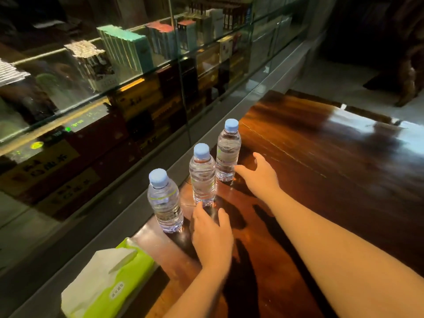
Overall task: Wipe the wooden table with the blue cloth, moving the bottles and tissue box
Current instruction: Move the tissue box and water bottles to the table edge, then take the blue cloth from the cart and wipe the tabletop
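Observation:
Three clear water bottles with blue caps stand in a row along the left edge of the dark wooden table: a near bottle, a middle bottle and a far bottle. My left hand is open, its fingers just short of the middle bottle's base. My right hand is open too, thumb and fingers spread beside the far bottle's base, holding nothing. A green and white tissue pack lies at the near left corner. No blue cloth is in view.
A glass display case with stacked boxes runs along the table's left side, with a grey ledge between them. The pale floor lies beyond the table's far end, where something dark brown stands.

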The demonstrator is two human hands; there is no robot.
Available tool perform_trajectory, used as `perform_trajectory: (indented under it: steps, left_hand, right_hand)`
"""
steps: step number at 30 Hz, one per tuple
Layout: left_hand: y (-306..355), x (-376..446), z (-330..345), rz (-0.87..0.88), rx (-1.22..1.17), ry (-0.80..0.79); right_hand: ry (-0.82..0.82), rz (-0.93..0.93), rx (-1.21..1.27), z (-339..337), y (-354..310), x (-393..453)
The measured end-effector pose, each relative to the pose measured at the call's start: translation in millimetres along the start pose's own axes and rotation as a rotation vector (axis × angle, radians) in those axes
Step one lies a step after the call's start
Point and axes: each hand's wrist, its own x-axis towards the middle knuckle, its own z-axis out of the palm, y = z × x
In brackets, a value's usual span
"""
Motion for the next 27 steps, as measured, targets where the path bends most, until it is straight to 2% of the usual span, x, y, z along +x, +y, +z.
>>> perform_trajectory:
  steps: [2, 5, 7, 13, 17, 22, 27]
  left_hand:
    - [5.8, -13.0, -11.0, 0.123, 0.17, -0.061]
    - [31.5, -33.7, -26.0, 0.455, 0.422, -0.131]
    - [56.7, -44.8, -35.5, 0.617, 0.529, -0.145]
    - [144.6, -81.6, -70.0, 0.916, 0.574, -0.107]
    - [176.2, -108.3, -99.5, 1.086, 0.533, -0.103]
    - [190.1, -135.1, -122.4, 1.276, 0.532, -0.115]
    - [191.6, -178.1, -127.8, 1.347, 0.521, -0.214]
  right_hand:
    - [0.051, -0.074, -0.132, -24.3, -0.5, -19.1]
    - [0.155, -0.143, -0.318, -70.0, -4.8, -54.8]
    - [0.217, -0.151, -0.406, -101.8, -7.0, -79.0]
    - [0.435, -0.122, -0.612, -209.3, -21.9, -173.8]
    - [0.597, -0.071, -0.686, -257.8, -37.5, -250.2]
    - [0.728, 0.063, -0.67, -277.4, -46.8, -343.4]
    - [0.817, 0.171, -0.653, -278.9, -42.8, -416.3]
